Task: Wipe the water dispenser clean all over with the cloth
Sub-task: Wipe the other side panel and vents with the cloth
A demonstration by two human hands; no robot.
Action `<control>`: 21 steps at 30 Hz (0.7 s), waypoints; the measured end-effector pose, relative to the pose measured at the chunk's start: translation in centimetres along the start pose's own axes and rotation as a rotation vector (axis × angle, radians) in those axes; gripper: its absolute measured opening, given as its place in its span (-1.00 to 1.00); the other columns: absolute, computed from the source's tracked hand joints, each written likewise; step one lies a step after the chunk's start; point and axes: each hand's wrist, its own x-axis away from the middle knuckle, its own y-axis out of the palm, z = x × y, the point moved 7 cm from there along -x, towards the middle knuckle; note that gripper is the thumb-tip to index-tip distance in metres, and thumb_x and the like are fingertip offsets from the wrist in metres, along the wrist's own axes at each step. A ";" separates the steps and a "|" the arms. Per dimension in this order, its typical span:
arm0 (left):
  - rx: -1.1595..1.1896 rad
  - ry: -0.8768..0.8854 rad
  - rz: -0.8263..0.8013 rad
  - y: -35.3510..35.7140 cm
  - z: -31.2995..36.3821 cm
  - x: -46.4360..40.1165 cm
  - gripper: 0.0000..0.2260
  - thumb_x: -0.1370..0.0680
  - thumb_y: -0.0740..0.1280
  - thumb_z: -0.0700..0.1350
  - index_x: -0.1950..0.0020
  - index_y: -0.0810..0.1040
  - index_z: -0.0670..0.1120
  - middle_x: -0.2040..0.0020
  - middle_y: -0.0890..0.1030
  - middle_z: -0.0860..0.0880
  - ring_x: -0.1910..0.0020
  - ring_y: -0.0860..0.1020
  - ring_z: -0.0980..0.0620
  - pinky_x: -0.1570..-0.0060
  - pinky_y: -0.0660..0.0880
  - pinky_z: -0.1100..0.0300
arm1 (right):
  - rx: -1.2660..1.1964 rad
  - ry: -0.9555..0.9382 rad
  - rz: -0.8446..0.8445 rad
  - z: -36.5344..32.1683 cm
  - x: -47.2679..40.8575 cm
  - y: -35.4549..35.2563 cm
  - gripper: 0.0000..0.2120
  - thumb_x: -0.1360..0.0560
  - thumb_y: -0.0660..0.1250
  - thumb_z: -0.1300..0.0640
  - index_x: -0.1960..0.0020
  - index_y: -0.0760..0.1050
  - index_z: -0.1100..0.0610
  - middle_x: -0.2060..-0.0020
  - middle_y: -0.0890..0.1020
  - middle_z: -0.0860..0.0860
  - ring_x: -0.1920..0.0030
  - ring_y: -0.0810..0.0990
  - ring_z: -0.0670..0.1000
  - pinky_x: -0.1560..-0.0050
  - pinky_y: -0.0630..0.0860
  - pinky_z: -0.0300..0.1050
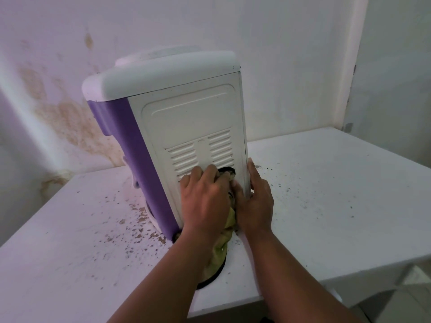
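Starting nearest the camera and taking the water dispenser (186, 127) as landmark: a yellow-green cloth (221, 248) trails from the foot of the dispenser's side panel toward the viewer, its tail lying over a dark ring on the white table (326, 194).

Left hand (205, 201): on the lower part of that panel, just below the vent slots (201, 157), fingers curled over the bunched upper end of the cloth and pressing it to the panel.

Right hand (255, 203): at the dispenser's near right corner, fingers straight and together along the edge, steadying it. Whether the thumb touches the cloth cannot be told.

Dispenser: white with a purple front (130, 145) turned away to the left; it looks tilted, top leaning away, though the wide lens may exaggerate this. It stands near the table's left front corner.

Around the dispenser's base: brown specks (140, 220) scattered on the table. Behind it: stained wall (67, 117).

Risks, as judged:
- A hard push low on the panel could slide or tip the unit if the right hand lets go.
- The trailing cloth may drag specks back onto wiped surfaces.
- Cloth could snag in the slots.
- Top, front and far side may be left unwiped.
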 end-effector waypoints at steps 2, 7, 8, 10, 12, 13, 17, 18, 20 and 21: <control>0.006 0.008 -0.015 0.4 0.7 -0.3 -0.87 -0.47 0.49 -0.27 0.03 0.75 -0.10 0.17 0.62 -0.06 0.17 0.54 -0.14 0.12 0.45 -0.02 | 0.021 -0.009 -0.004 0.0 0.0 0.0 -0.41 -0.62 0.25 -0.22 -0.59 0.12 -0.30 -0.21 0.53 -0.01 -0.19 0.50 -0.04 -0.20 0.49 -0.07; 0.001 -0.024 -0.030 0.1 -0.3 0.4 -0.87 -0.49 0.48 -0.28 0.03 0.75 -0.10 0.16 0.64 -0.04 0.17 0.55 -0.12 0.10 0.47 -0.02 | -0.004 0.000 0.002 -0.1 0.0 -0.2 -0.44 -0.62 0.21 -0.22 -0.58 0.15 -0.32 -0.21 0.50 -0.08 -0.21 0.46 -0.10 -0.23 0.42 -0.15; -0.014 -0.036 -0.030 -0.1 -0.8 0.7 -0.86 -0.48 0.48 -0.29 0.03 0.75 -0.09 0.16 0.65 -0.03 0.16 0.55 -0.12 0.10 0.46 -0.01 | -0.012 0.000 0.004 -0.2 0.0 -0.1 -0.46 -0.63 0.23 -0.19 -0.58 0.16 -0.31 -0.19 0.49 -0.11 -0.21 0.46 -0.12 -0.23 0.42 -0.15; -0.048 -0.058 -0.042 -0.4 -1.8 1.3 -0.82 -0.47 0.48 -0.29 0.01 0.76 -0.06 0.16 0.65 -0.02 0.16 0.53 -0.12 0.11 0.44 -0.01 | -0.027 -0.002 0.007 -0.4 0.0 -0.1 -0.47 -0.65 0.25 -0.12 -0.58 0.20 -0.27 -0.16 0.46 -0.15 -0.20 0.45 -0.13 -0.24 0.46 -0.13; -0.064 -0.058 -0.059 -0.6 -2.3 2.0 -0.82 -0.48 0.48 -0.29 0.00 0.76 -0.06 0.16 0.65 -0.02 0.15 0.52 -0.12 0.13 0.44 -0.03 | -0.029 0.000 0.011 -0.6 0.0 -0.1 -0.48 -0.66 0.25 -0.07 -0.58 0.23 -0.22 -0.16 0.46 -0.14 -0.23 0.48 -0.09 -0.24 0.49 -0.09; -0.063 -0.051 -0.062 -0.6 -2.4 2.3 -0.82 -0.49 0.48 -0.29 -0.01 0.76 -0.06 0.16 0.65 -0.03 0.15 0.52 -0.12 0.14 0.44 -0.04 | -0.023 -0.001 0.016 -0.6 0.0 -0.2 -0.48 -0.66 0.26 -0.04 -0.59 0.24 -0.20 -0.16 0.47 -0.13 -0.22 0.49 -0.08 -0.23 0.49 -0.10; -0.050 -0.035 -0.060 -0.1 -1.6 1.9 -0.77 -0.41 0.51 -0.36 0.02 0.76 -0.10 0.18 0.63 -0.05 0.18 0.53 -0.14 0.14 0.46 -0.02 | -0.021 0.022 0.015 -0.5 -0.1 -0.3 -0.51 -0.68 0.23 0.04 -0.58 0.26 -0.20 -0.12 0.49 -0.10 -0.14 0.49 -0.10 -0.15 0.41 -0.20; -0.047 -0.031 -0.061 0.1 -1.2 1.6 -0.77 -0.39 0.52 -0.36 0.03 0.75 -0.10 0.18 0.63 -0.05 0.19 0.53 -0.14 0.13 0.45 -0.01 | -0.029 0.030 0.010 -0.5 -0.1 -0.3 -0.52 -0.69 0.21 0.07 -0.57 0.27 -0.20 -0.11 0.49 -0.11 -0.12 0.49 -0.11 -0.15 0.40 -0.22; -0.042 -0.016 -0.079 0.6 -0.3 1.1 -0.79 -0.39 0.51 -0.35 0.05 0.74 -0.10 0.18 0.61 -0.05 0.19 0.53 -0.13 0.13 0.45 0.00 | -0.052 0.039 0.015 -0.7 0.0 -0.6 -0.54 -0.69 0.21 0.11 -0.55 0.31 -0.18 -0.10 0.50 -0.16 -0.13 0.50 -0.14 -0.18 0.44 -0.20; -0.039 -0.004 -0.092 0.9 0.1 0.9 -0.80 -0.41 0.51 -0.35 0.04 0.74 -0.10 0.18 0.61 -0.05 0.18 0.53 -0.12 0.12 0.47 -0.01 | -0.066 0.051 0.024 -0.7 0.0 -0.7 -0.55 -0.69 0.22 0.13 -0.54 0.34 -0.16 -0.13 0.53 -0.17 -0.14 0.52 -0.13 -0.21 0.48 -0.20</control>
